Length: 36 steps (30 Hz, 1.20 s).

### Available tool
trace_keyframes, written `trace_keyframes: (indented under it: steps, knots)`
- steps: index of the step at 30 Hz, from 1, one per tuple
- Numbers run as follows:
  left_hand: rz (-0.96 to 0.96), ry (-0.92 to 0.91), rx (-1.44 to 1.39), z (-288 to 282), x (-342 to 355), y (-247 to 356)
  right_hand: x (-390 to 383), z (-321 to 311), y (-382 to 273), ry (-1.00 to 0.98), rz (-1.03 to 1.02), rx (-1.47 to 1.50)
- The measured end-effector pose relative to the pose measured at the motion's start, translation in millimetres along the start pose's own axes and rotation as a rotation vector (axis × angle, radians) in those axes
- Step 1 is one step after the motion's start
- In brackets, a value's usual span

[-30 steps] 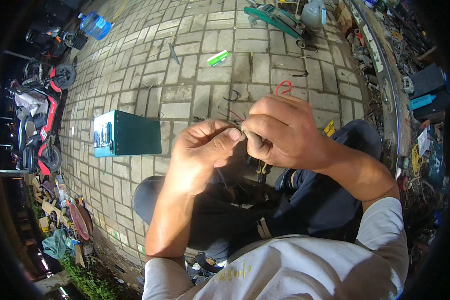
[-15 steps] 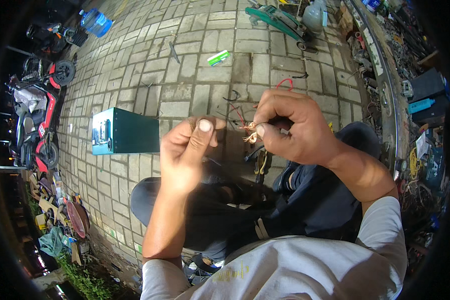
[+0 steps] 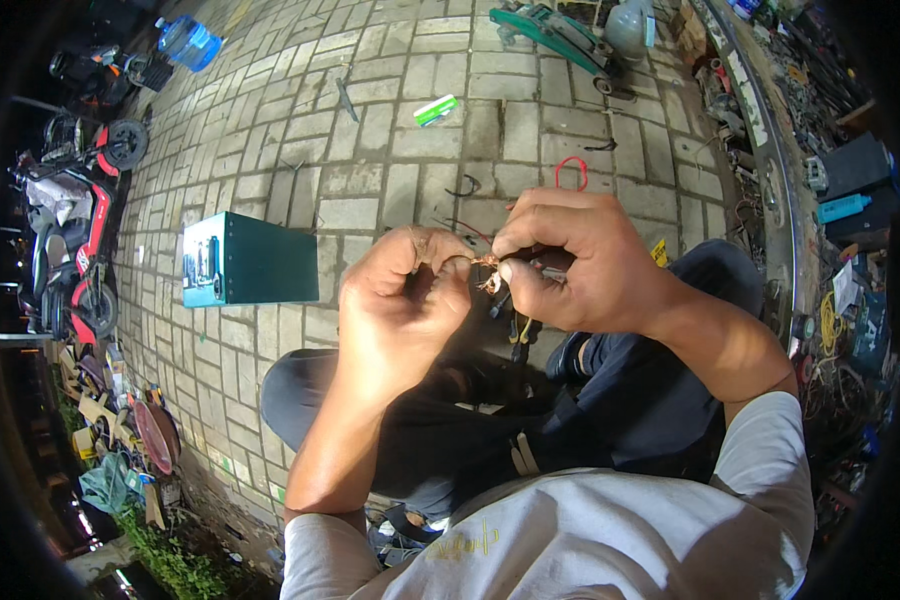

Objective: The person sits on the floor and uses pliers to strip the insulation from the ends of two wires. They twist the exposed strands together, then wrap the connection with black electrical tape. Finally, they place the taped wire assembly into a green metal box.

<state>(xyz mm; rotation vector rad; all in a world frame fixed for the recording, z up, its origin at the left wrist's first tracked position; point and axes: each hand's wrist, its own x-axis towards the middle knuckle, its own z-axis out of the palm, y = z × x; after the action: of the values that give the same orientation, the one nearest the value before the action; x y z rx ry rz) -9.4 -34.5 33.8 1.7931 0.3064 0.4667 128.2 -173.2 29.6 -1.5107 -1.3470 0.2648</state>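
Frayed bare copper wire ends (image 3: 490,284): thin orange-brown strands, bunched and crinkled, held up between the two hands, to the right of the smooth, dark green, rectangular box (image 3: 270,262).
Right hand (image 3: 585,260): thumb and forefinger pressed together on the copper bunch; the other fingers curl into the palm.
Left hand (image 3: 400,290): thumb and forefinger tips closed on the free tip of the strands, with a rounded gap behind the pinch; its fingertips come close to those of the right hand.
Red insulated wire (image 3: 572,172): a thin, glossy loop showing above the right hand, up and to the right of the box.
Small green-and-white carton (image 3: 436,110): flat-sided, lying farther off than the box and to its right.
Paving (image 3: 360,215): rough, grey-beige rectangular blocks with dark joints, under and around the box.
Red-and-black scooter (image 3: 95,230): left of the box.
Translucent blue plastic water bottle (image 3: 190,45): ribbed, lying well beyond the box.
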Motion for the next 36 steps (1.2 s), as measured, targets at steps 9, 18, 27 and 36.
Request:
trace_keyframes:
  steps: [9, 18, 27, 36]
  knots:
    - [0.359, -0.051, 0.287, -3.4, 3.9, -4.6, 5.9, -2.5, -4.3, -0.065, 0.515, 0.485]
    - [-0.385, -0.039, -0.490, 4.9, 8.5, -2.7, -0.1, 6.2, 5.1, 0.057, 0.015, 0.108]
    - [-0.262, 0.084, -0.630, 12.5, 3.2, -12.2, -4.2, 14.1, 6.9, 0.104, 0.398, 0.661]
    - [-0.288, 0.102, -0.553, 13.5, 5.7, -12.0, 0.2, 22.9, 7.6, 0.143, 0.329, 0.375]
